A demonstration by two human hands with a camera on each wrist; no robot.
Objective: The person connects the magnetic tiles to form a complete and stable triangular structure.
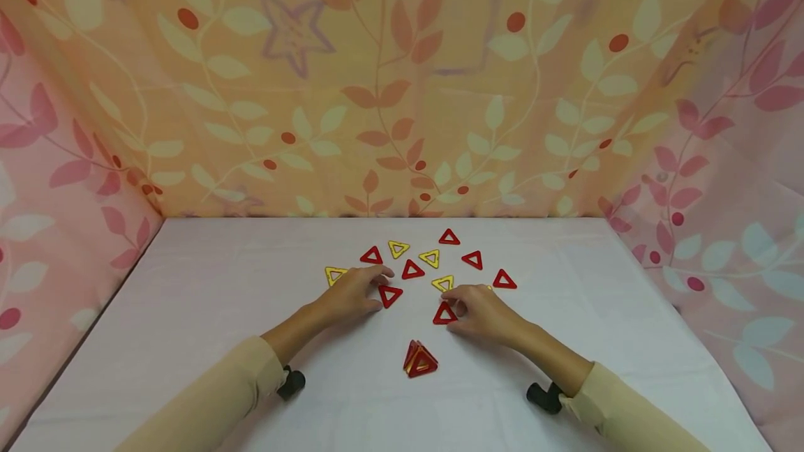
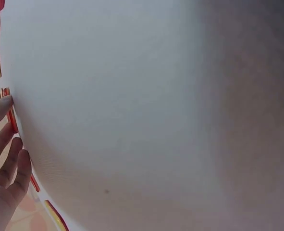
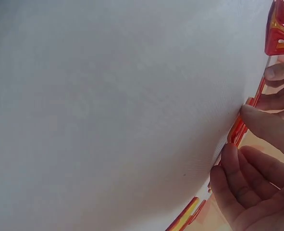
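Observation:
My left hand (image 1: pixel 354 293) holds a flat red triangle tile (image 1: pixel 390 296) on the table between thumb and fingertips. My right hand (image 1: pixel 484 312) pinches another red triangle tile (image 1: pixel 444 314), its thumb on the near side. In the right wrist view that red tile (image 3: pixel 237 129) shows edge-on between thumb and finger. Nearer the front edge stands a small pyramid-like cluster (image 1: pixel 419 361) of red and yellow triangles. Just behind the right fingertips lies a yellow triangle (image 1: pixel 443 284). Another yellow triangle (image 1: pixel 336 275) is partly hidden by the left hand.
Several loose tiles lie beyond the hands, among them a red triangle (image 1: pixel 412 270), a yellow triangle (image 1: pixel 430 258) and a far red triangle (image 1: pixel 449 236). A red triangle (image 1: pixel 504 280) lies right of them. Patterned curtains (image 1: pixel 389 89) enclose the white table (image 1: pixel 220 277) at back and sides.

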